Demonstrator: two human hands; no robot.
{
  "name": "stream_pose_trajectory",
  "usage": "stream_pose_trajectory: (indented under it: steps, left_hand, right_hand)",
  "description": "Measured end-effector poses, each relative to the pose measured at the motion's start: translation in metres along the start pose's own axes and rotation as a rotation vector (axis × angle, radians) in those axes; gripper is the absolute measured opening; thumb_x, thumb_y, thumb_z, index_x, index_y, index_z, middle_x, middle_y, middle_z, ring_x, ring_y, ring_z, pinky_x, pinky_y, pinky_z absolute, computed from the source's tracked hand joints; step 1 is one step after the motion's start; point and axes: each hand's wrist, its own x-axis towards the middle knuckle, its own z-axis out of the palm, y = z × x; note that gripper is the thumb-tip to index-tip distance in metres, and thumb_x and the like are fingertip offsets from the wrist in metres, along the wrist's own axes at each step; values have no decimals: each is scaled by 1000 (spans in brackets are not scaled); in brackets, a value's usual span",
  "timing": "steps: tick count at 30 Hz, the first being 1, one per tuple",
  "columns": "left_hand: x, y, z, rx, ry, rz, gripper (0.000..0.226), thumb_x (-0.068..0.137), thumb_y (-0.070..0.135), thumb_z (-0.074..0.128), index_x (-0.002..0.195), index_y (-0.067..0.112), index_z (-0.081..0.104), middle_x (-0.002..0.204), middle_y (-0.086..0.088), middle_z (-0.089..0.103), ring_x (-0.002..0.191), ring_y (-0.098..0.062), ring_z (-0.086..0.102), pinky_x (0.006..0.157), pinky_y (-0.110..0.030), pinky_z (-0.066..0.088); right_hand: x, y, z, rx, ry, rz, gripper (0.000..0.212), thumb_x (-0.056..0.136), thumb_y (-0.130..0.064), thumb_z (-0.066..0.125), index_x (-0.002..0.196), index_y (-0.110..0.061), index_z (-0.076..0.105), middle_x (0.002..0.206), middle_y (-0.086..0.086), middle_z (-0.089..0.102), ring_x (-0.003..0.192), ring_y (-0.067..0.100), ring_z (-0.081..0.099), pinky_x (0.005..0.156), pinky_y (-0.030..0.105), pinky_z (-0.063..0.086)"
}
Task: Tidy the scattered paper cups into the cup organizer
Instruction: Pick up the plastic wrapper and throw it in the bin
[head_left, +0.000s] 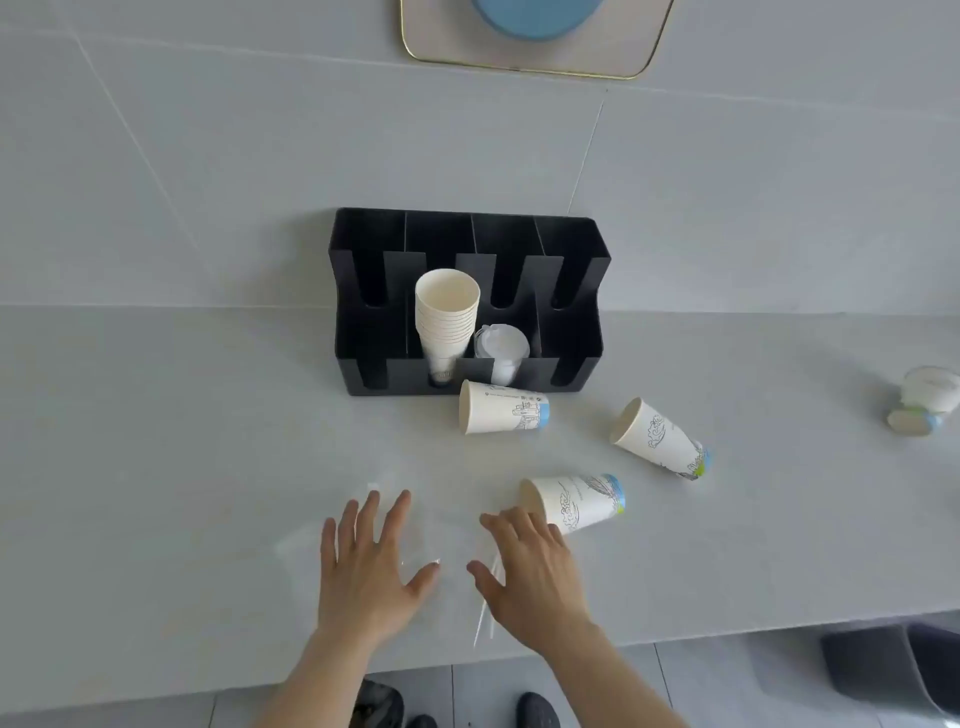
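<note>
Centrally, three printed paper cups are shown lying on their sides on the grey counter (182, 441). One cup (503, 408) lies just in front of the black cup organizer (363, 291), mouth to the left; a second cup (660, 439) lies well to its right, mouth up and left; a third cup (574, 501) lies nearest the viewer, its rim beside the fingertips of the right hand (530, 577). Within the organizer, which is set against the wall, a nested stack of cups (447, 317) is seen leaning in the second compartment from the left, and white lids (501, 345) are seen in the compartment to its right. The left hand (366, 566) is held palm down with fingers spread, grasping nothing; the right hand is likewise spread and empty. Both are placed over a sheet of clear plastic film (452, 519) on the counter. Further right, a small white object (927, 397) is seen, too blurred to identify. A gold-rimmed tray (441, 47) is visible at the upper edge.
</note>
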Motion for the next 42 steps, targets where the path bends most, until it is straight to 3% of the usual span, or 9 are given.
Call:
stream_pose_trajectory:
  steps: [7,12,18,21,24,30,34,37,42]
  left_hand:
    - [-17,-5,23,-10,56,-34,95,76,52,75,155,30,28,152,-4,45,138,-31,44,115,-46,35]
    - [-21,-7,22,-160,71,10,86,87,39,69,156,32,19,155,5,39,139,-21,40,109,-35,40]
    - [-24,-18,27,-322,68,47,43,101,39,46,143,29,43,149,9,49,137,-16,43,109,-33,40]
    - [-23,-31,32,-158,133,33,37,94,24,62,130,28,55,148,0,51,141,-27,42,116,-42,32]
    - [-21,-39,32,-38,136,-182,57,84,40,71,137,27,53,158,-11,35,149,-40,22,121,-54,15]
    - [-23,-39,31,-101,54,-285,65,94,57,48,153,40,27,167,-6,9,153,-37,-2,122,-56,5]
    - [-21,-36,26,-259,25,-249,56,100,48,42,154,39,27,168,-1,14,155,-28,5,123,-47,12]
    - [-21,-39,20,-515,239,-238,45,96,7,51,139,22,52,150,-5,49,140,-29,40,114,-45,34]
    - [-31,-61,-1,-791,484,-568,53,80,-21,38,116,13,57,121,-5,61,118,-31,56,94,-40,45]
  right_hand:
    - [-9,-12,18,193,-227,327,57,95,-47,61,144,-24,42,132,2,54,119,28,59,89,37,48]
    - [-4,-20,30,345,-245,533,75,92,-38,71,152,-21,30,139,6,50,122,29,59,98,35,45]
    - [5,-18,40,531,-185,743,68,88,-23,76,145,-21,38,118,8,68,113,29,63,92,37,50]
    - [4,-15,32,577,-55,689,42,90,-14,69,129,-20,56,78,-5,64,82,17,61,71,30,48]
    - [8,-15,13,583,165,580,27,90,-5,65,113,-19,64,74,-6,56,70,3,54,59,11,34]
    - [31,-25,-24,841,371,554,24,98,-9,59,105,-32,62,90,1,73,78,12,70,67,34,55]
    - [45,-39,-43,1119,305,546,25,96,-1,60,106,-23,65,85,7,75,72,18,75,59,26,57]
    - [48,-48,-38,1165,152,538,32,94,3,60,114,-22,61,89,10,77,67,17,73,62,29,60]
    - [48,-52,-13,1114,-13,616,27,96,-1,62,117,-15,54,94,9,78,63,14,67,57,24,55]
